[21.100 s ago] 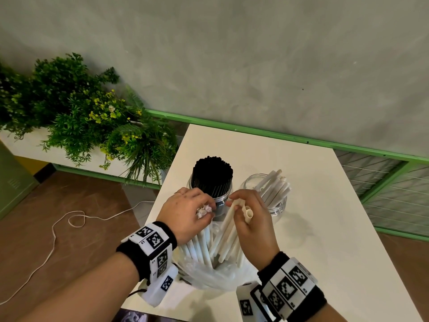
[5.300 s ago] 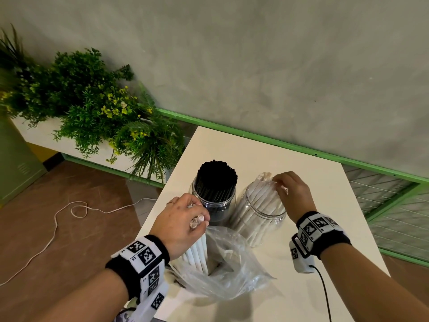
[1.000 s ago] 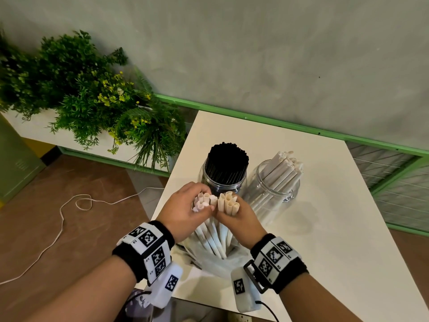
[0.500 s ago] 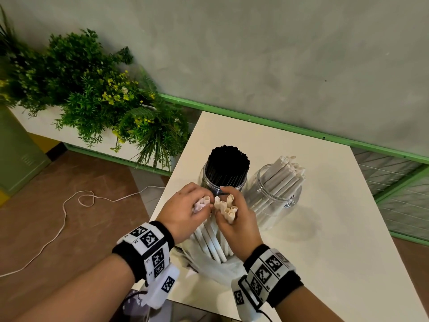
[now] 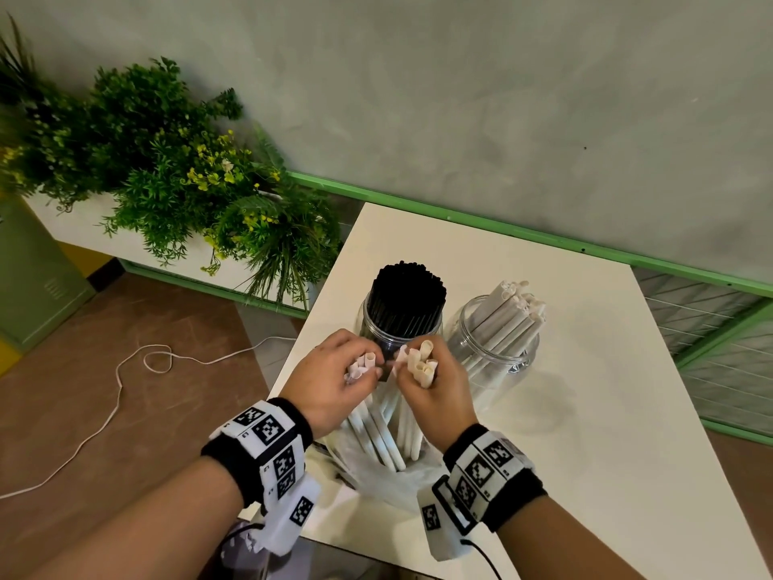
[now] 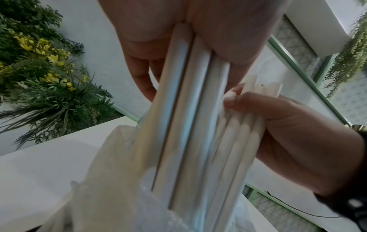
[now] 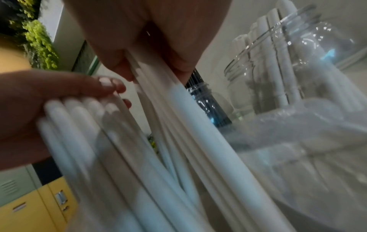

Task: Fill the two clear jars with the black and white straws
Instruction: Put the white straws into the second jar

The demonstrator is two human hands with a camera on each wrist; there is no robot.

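Both hands grip white straws standing in a plastic bag (image 5: 389, 479) on the table (image 5: 585, 412): the left hand (image 5: 330, 383) a small bunch, the right hand (image 5: 435, 383) now lifting its bunch (image 5: 422, 364) slightly higher than before, beside the black-straw jar (image 5: 401, 324) and white-straw jar (image 5: 493, 349).

no readable text, wristbands (image 5: 267, 437) with coded squares only

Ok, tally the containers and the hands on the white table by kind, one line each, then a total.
Clear round plastic jars: 2, one packed with black straws, one part-filled with white straws
Clear crumpled plastic bag of white paper straws: 1
Hands gripping white straws: 2, left hand, right hand
Total: 5
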